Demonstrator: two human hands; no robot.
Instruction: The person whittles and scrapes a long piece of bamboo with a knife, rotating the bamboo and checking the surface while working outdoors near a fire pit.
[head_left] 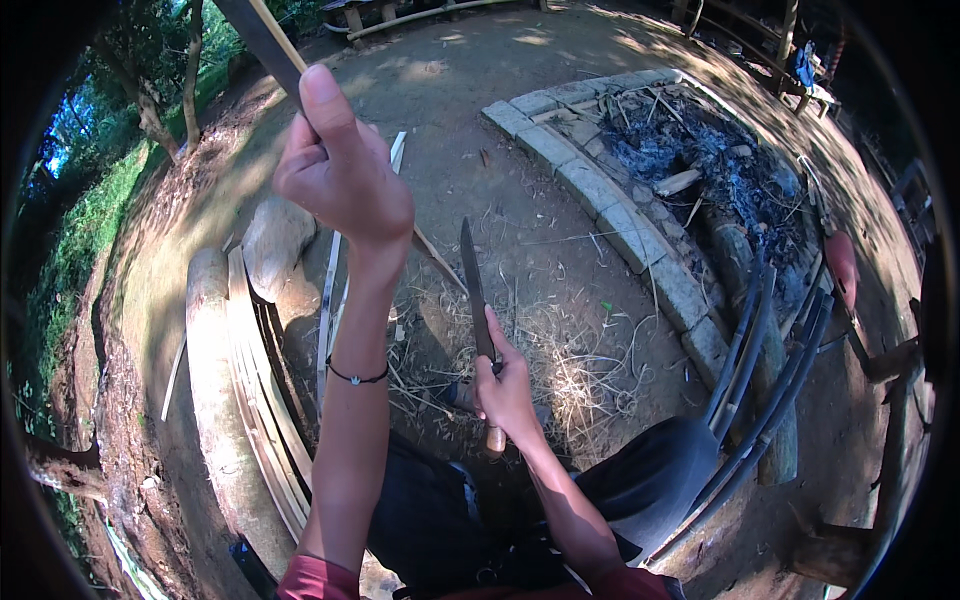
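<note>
Raised at the upper left, my left hand [350,180] is closed around a long flat strip [262,42], dark on one face and pale along its edge, which looks like split bamboo. The strip slants down past my wrist, and its lower end meets the blade of a knife [471,265]. Between my knees, my right hand [508,388] grips that knife by its wooden handle, the blade pointing up and away from me. Whether the edge bites into the strip cannot be made out.
Pale shavings [590,385] litter the ground before me. A log [208,370] and several split strips [262,385] lie on my left, beside a large stone [278,245]. To the right are dark poles [768,400] and a stone-edged [610,208] fire pit with ash [720,150].
</note>
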